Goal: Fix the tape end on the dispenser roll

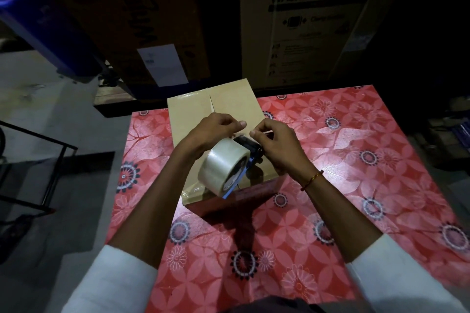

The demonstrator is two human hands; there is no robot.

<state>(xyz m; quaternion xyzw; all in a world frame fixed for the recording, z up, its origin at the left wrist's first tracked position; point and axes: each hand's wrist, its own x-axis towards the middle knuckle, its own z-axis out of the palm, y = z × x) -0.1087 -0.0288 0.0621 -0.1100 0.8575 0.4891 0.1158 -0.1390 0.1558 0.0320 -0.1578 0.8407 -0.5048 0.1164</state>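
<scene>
Both hands work above a closed cardboard box [218, 119] that sits on the counter [356, 160], which is covered in a red floral cloth. The left hand [216, 127] and the right hand [274, 142] each pinch the loose end of clear tape drawn from a tape dispenser [229, 168]. The dispenser, with its large clear roll, rests on the box's top near the front edge. Behind the counter stand a tall washing machine carton [312, 20] and another big carton [132, 20], crowding the far side. A black metal frame [38, 160] stands to the left on the floor.
</scene>
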